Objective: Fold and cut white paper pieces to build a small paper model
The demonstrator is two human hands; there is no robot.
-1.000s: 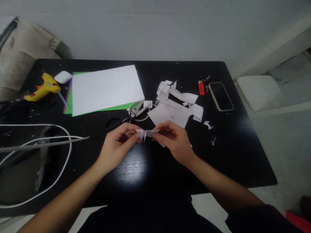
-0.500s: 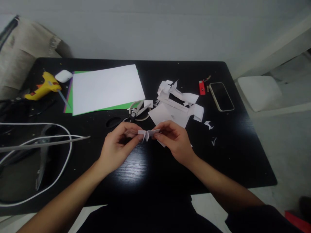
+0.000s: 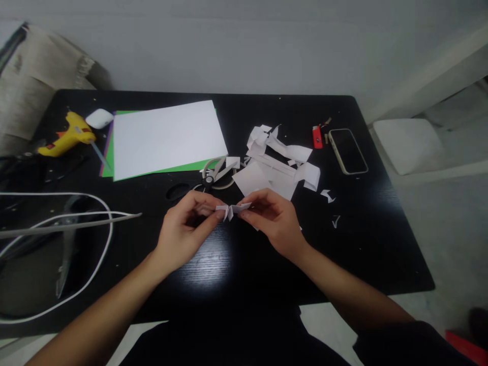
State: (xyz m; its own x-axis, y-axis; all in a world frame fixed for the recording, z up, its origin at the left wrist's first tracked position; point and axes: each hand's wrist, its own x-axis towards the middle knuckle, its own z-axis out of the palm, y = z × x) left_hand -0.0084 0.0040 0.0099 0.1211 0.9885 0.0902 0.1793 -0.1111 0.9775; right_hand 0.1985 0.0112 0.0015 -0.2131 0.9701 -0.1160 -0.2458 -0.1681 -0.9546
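Note:
A small folded piece of white paper (image 3: 230, 210), with creases standing up in its middle, is stretched between my two hands above the black table. My left hand (image 3: 190, 218) pinches its left end between thumb and fingers. On the other side my right hand (image 3: 272, 218) pinches the right end the same way. Just beyond my fingers lie opened scissors (image 3: 209, 181), partly over a pale ring, perhaps a tape roll. Cut white paper scraps (image 3: 280, 170) are heaped beyond my right hand.
White sheets (image 3: 168, 140) lie over green and purple ones at the back left. Beside them are a yellow glue gun (image 3: 76, 131) and a white case (image 3: 99, 118). A white cable (image 3: 112, 229) loops at left. A red lighter (image 3: 317, 137) and a phone (image 3: 347, 151) lie right.
Almost nothing differs. The folded paper has tilted very slightly between my fingers, and both hands keep their pinch in the same place.

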